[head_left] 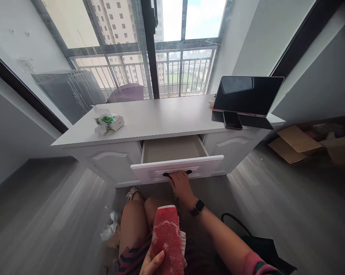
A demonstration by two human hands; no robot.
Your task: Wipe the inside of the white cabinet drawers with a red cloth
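Observation:
My right hand (181,186), with a dark watch (198,206) on its wrist, is closed around the black handle (167,175) of a white drawer (149,168). The drawer is pulled out from the white cabinet (161,114), and its visible inside is bare. Low in the view, my left hand (153,262) grips a folded red towel (167,236) with whitish patches, above my lap. A pale layer shows along the towel's right side. The thumb lies on its front; the other fingers are hidden behind it.
On the cabinet top are a tissue pack (111,122) at left, and a tablet (247,95) with a phone (232,120) at right. An open cardboard box (300,141) stands on the floor at right. A black bag (261,248) and a crumpled plastic bag (111,227) lie near my legs.

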